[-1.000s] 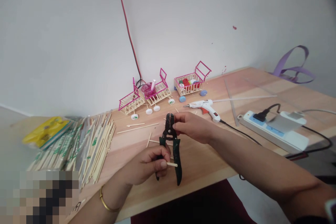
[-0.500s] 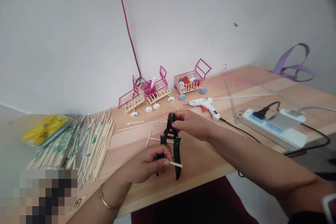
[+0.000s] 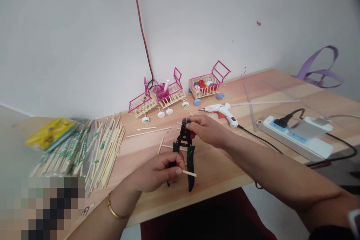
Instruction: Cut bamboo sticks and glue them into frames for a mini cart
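My right hand (image 3: 206,130) is closed on the black jaw end of a pair of wire strippers (image 3: 190,163), whose dark green handles point toward me and stand apart. My left hand (image 3: 161,171) pinches a short wooden stick (image 3: 189,173) between thumb and fingers, its end sticking out to the right between the handles. The fingers of that hand cover part of the left handle; whether they grip it too, I cannot tell. Under and behind the tool, several cut stick pieces (image 3: 149,132) lie on the wooden table (image 3: 225,176).
Small stick carts with pink rims (image 3: 209,86) stand along the wall. A white glue gun (image 3: 222,110) lies behind my right hand, its cord running right past a power strip (image 3: 295,137). Bundled sticks (image 3: 108,153) and a yellow packet (image 3: 49,133) lie on the left.
The view has shifted slightly, so the background sits a little farther right. My right hand's grip on the jaw end has changed slightly; my left hand still pinches the stick.
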Action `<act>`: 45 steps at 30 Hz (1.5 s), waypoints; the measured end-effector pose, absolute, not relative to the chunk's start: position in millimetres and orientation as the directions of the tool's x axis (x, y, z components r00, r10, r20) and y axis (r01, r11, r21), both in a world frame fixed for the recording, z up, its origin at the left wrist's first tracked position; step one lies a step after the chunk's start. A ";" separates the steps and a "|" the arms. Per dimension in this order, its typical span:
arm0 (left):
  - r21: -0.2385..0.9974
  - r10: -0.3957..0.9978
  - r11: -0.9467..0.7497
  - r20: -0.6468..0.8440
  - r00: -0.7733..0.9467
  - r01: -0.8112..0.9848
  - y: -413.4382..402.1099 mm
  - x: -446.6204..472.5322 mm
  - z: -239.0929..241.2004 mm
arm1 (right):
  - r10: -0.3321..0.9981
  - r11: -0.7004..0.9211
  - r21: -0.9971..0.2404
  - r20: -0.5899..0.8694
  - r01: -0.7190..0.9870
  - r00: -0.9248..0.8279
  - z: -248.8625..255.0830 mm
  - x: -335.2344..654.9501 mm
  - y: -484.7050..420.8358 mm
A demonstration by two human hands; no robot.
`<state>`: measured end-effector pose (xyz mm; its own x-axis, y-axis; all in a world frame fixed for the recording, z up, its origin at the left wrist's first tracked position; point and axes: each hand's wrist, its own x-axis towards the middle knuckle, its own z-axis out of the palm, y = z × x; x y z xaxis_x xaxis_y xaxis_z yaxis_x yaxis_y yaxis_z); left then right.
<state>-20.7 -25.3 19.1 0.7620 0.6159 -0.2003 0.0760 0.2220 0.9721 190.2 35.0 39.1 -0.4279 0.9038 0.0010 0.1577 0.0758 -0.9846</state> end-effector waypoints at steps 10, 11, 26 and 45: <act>0.982 0.760 0.174 -0.083 0.645 -0.079 -23.6 -21.2 8.9 | 0.928 0.263 -0.909 0.147 0.323 -0.341 38.6 195.2 35.8; 0.983 0.776 0.163 -0.078 0.625 -0.079 -23.1 -21.4 8.2 | 0.917 0.298 -0.883 0.159 0.363 -0.367 38.0 194.8 35.0; 0.960 0.800 -0.176 0.011 0.599 0.217 -24.2 -16.6 23.0 | 0.835 0.207 -0.939 0.023 0.276 -0.550 28.8 188.5 31.1; 0.827 0.776 -0.454 0.183 0.603 0.333 -37.6 -4.2 30.2 | 0.914 0.404 -0.818 0.339 0.410 -0.224 51.9 188.9 16.4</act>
